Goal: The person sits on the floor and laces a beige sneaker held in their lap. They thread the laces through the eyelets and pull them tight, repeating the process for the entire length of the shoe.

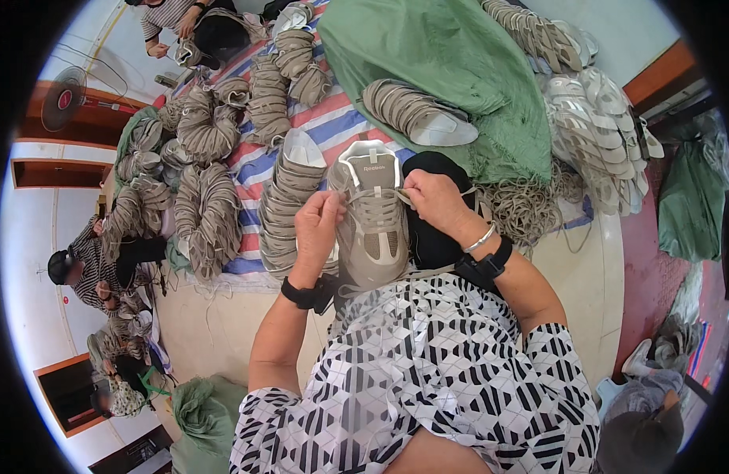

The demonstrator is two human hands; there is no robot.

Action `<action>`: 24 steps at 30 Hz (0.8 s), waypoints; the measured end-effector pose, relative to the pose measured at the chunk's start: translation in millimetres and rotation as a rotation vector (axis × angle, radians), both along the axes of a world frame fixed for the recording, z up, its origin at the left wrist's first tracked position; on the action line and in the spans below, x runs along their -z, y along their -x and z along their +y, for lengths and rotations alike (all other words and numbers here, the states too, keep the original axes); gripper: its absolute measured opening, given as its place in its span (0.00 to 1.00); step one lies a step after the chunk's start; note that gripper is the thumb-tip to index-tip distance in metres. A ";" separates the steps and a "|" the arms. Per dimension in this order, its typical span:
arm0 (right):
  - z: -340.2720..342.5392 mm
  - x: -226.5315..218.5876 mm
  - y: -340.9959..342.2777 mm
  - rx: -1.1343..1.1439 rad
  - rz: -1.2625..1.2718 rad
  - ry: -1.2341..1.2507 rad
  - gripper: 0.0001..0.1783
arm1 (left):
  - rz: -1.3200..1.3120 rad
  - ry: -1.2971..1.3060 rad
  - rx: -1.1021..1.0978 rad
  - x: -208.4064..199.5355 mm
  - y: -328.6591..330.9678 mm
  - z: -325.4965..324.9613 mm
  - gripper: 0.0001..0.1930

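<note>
A grey-beige shoe upper with a padded white-lined collar lies over my lap, its toe toward me. A shoelace runs in rows across its tongue. At the left edge of the upper, my left hand is closed in a pinch on the lace near the top eyelets. My right hand pinches the lace on the opposite side, thumb and forefinger together. The fingertips hide the lace ends. Beneath my right hand is a black rounded piece, partly covered by my wrist.
Nested shoe uppers stand in a row left of my lap. More bundles lie on the striped sheet. A green sack bears another stack. Loose laces are heaped at right. Other people sit along the left.
</note>
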State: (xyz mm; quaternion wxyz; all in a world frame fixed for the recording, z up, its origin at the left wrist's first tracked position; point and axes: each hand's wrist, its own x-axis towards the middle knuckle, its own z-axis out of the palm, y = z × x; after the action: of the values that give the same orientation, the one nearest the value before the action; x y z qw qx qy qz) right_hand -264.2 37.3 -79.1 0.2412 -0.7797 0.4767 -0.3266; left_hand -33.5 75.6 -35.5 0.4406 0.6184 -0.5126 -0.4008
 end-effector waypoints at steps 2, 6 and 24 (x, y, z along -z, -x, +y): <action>-0.9 0.2 -4.4 -0.042 0.080 0.207 0.05 | -0.054 -0.097 0.057 3.0 -10.2 2.8 0.12; -3.4 -11.1 -1.7 -0.168 -0.159 -0.074 0.04 | -0.043 -0.095 0.100 -4.6 -11.4 0.9 0.13; -6.4 -33.7 1.7 -0.159 -0.427 -0.731 0.04 | -0.160 -0.117 0.085 3.5 -13.0 -12.6 0.12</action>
State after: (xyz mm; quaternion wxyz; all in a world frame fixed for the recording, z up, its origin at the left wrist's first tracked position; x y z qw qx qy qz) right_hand -266.0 30.9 -45.4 0.6191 -0.5923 0.4390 -0.2705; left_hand -20.4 62.9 -38.9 0.3442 0.6509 -0.5474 -0.3978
